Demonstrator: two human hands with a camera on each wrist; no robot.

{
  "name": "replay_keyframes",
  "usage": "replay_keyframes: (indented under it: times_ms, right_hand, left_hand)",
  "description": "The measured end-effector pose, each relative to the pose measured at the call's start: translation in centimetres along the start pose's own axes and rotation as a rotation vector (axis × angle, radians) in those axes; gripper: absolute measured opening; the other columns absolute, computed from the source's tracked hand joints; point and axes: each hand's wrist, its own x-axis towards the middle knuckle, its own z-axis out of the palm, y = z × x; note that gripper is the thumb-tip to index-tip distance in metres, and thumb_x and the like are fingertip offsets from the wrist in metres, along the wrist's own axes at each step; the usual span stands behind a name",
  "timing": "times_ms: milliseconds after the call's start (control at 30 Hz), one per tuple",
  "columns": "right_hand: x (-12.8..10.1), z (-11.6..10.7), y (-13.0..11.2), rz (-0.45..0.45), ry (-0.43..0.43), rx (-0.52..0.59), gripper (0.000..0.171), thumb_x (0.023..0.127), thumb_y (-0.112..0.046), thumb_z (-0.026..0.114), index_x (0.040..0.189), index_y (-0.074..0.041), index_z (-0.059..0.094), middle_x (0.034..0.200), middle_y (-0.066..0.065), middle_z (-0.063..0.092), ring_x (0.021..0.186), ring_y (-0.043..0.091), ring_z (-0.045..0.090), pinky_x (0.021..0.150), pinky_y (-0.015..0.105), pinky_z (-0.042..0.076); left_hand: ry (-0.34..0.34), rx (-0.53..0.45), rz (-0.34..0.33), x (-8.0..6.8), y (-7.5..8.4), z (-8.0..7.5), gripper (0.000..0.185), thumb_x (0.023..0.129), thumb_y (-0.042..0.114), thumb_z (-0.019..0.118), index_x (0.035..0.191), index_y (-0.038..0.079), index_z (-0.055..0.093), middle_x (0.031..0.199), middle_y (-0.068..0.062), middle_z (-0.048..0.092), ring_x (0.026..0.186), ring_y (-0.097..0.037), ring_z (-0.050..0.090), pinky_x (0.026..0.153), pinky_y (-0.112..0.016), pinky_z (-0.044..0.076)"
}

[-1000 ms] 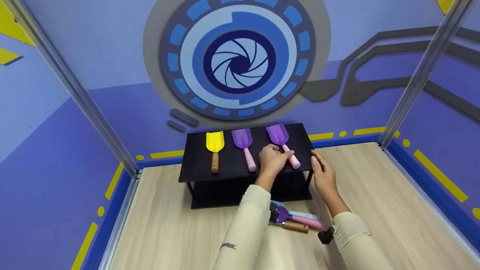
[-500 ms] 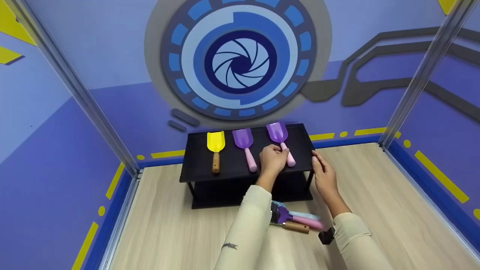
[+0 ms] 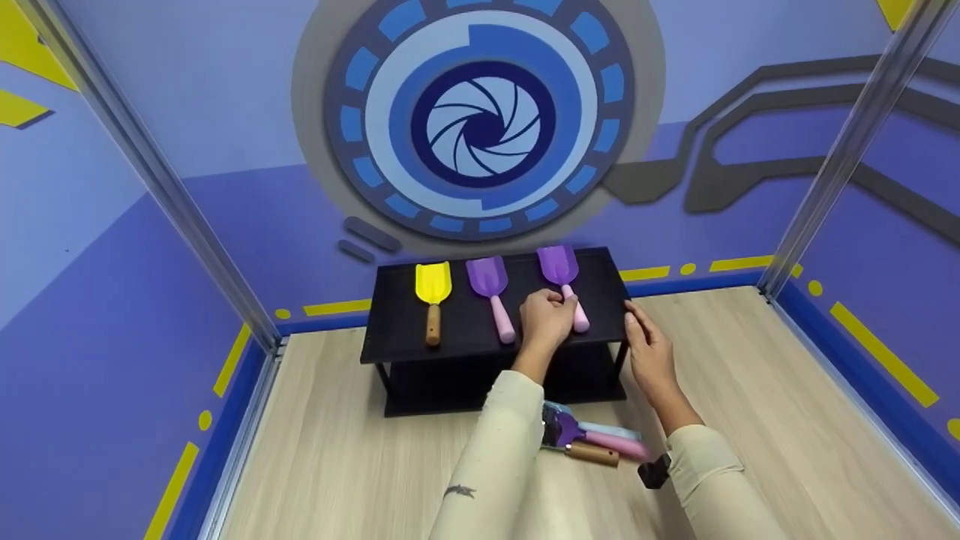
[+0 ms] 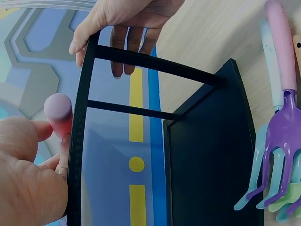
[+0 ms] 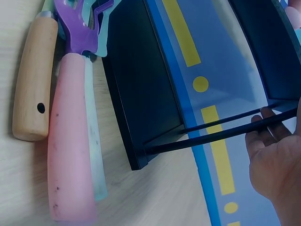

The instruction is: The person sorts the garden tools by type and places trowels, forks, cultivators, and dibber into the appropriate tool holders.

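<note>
from the head view, the left hand [image 3: 546, 321] has its fingers curled round the pink handle of a purple scoop [image 3: 562, 281], which lies on top of the black shelf [image 3: 390, 330] at its right end. the right hand [image 3: 646, 346] rests with fairly straight fingers against the right edge of the shelf top, holding nothing. three scoops lie in a row on the shelf top: a yellow scoop [image 3: 433, 289] with a wooden handle on the left, a second purple scoop [image 3: 491, 289] with a pink handle in the middle, and the held one on the right. on the wooden floor [image 3: 337, 465] in front of the shelf lies a small pile of garden tools [image 3: 589, 441], partly hidden by the sleeve.

from the left wrist view, the thumb and fingers pinch the rounded pink handle end [image 4: 59, 113] just beside the shelf rim. the right hand's fingers hang over the far edge. a purple rake [image 4: 282, 132] lies on the floor among pale blue and green ones; their number i cannot tell.

from the right wrist view, the right hand's fingertips [image 5: 268, 117] touch a thin black bar of the shelf, loosely spread. on the floor lie one wooden handle [image 5: 35, 80] and one pink handle [image 5: 70, 141] side by side, touching.
</note>
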Motion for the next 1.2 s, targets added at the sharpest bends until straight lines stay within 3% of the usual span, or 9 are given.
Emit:
replay_keyframes:
  times_ms: [233,367,567,700,833,933,1033,1133,1200]
  right_hand:
    - [0.0,0.6,-0.8,0.011,-0.027,0.024,0.052,0.112,-0.05,0.05,0.159,-0.027,0.052,0.166,0.006,0.05,0.142,0.023,0.054,0.094,0.001,0.046]
    - [-0.1,0.5,-1.4,0.043,-0.053,-0.011,0.057,0.11,-0.055,0.051,0.161,-0.029,0.049,0.167,0.006,0.049,0.144,0.024,0.053,0.102,0.011,0.048]
    - [-0.8,-0.3,-1.4,0.047,-0.049,-0.111,0.066,0.109,-0.063,0.046,0.167,-0.035,0.034,0.165,0.012,0.05,0.147,0.027,0.052,0.116,0.035,0.047]
    - [-1.5,-0.5,-0.9,0.058,-0.018,-0.141,0.073,0.11,-0.063,0.041,0.172,-0.031,0.019,0.155,0.021,0.058,0.138,0.033,0.06,0.108,0.036,0.05]
    - [-2.3,-0.7,-0.3,0.053,-0.014,-0.157,0.076,0.111,-0.06,0.038,0.173,-0.021,0.017,0.152,0.026,0.059,0.135,0.04,0.063,0.103,0.028,0.052]
    - [-3.0,-1.1,0.2,0.042,-0.005,-0.164,0.075,0.112,-0.058,0.038,0.172,-0.017,0.02,0.148,0.026,0.062,0.13,0.042,0.066,0.093,0.016,0.051]
    - [-3.8,-1.6,0.7,0.045,-0.009,-0.188,0.076,0.112,-0.057,0.038,0.172,-0.016,0.017,0.147,0.025,0.063,0.127,0.04,0.068,0.085,0.007,0.048]
    - [-4.6,-2.2,1.4,0.058,-0.029,-0.243,0.078,0.112,-0.057,0.039,0.172,-0.015,0.013,0.148,0.023,0.064,0.127,0.037,0.068,0.086,0.008,0.047]
    - [-5.1,-2.6,2.0,0.058,-0.051,-0.282,0.078,0.112,-0.056,0.039,0.172,-0.013,0.013,0.147,0.023,0.064,0.128,0.036,0.067,0.092,0.015,0.05]
  left_hand:
    - [0.023,0.003,-0.013,0.3,0.0,-0.5,0.016,0.096,0.025,0.077,0.097,0.009,0.079,0.089,-0.001,0.081,0.087,-0.012,0.072,0.084,-0.029,0.061]
    - [0.042,0.0,-0.023,0.0,0.0,-0.8,0.018,0.098,0.025,0.075,0.098,0.008,0.078,0.09,-0.001,0.08,0.089,-0.014,0.073,0.087,-0.031,0.061]
    - [0.03,0.055,0.062,-1.9,-0.4,-1.0,0.034,0.099,0.026,0.071,0.12,-0.001,0.071,0.102,-0.009,0.074,0.103,-0.023,0.07,0.096,-0.035,0.058]
    - [0.059,0.017,0.113,-3.2,-1.1,-1.3,0.038,0.1,0.024,0.071,0.127,-0.004,0.069,0.105,-0.009,0.071,0.1,-0.019,0.068,0.093,-0.03,0.058]
    - [0.096,-0.12,0.231,-4.5,-2.4,-1.9,0.03,0.101,0.014,0.071,0.123,-0.006,0.072,0.104,-0.011,0.071,0.092,-0.013,0.069,0.086,-0.022,0.06]
    - [0.027,-0.238,0.313,-5.6,-3.7,-2.6,0.021,0.101,0.01,0.07,0.115,-0.005,0.075,0.101,-0.014,0.075,0.087,-0.015,0.072,0.08,-0.019,0.061]
    - [-0.131,-0.348,0.337,-6.7,-5.2,-3.4,0.017,0.102,0.009,0.069,0.111,-0.003,0.077,0.099,-0.018,0.078,0.085,-0.023,0.076,0.077,-0.019,0.063]
    - [-0.28,-0.402,0.325,-7.7,-7.0,-4.4,0.018,0.104,0.012,0.069,0.11,-0.002,0.078,0.098,-0.022,0.079,0.085,-0.026,0.077,0.076,-0.022,0.065]
    - [-0.323,-0.4,0.315,-8.3,-8.5,-5.3,0.018,0.104,0.014,0.069,0.109,0.0,0.079,0.098,-0.024,0.079,0.083,-0.021,0.076,0.076,-0.025,0.066]
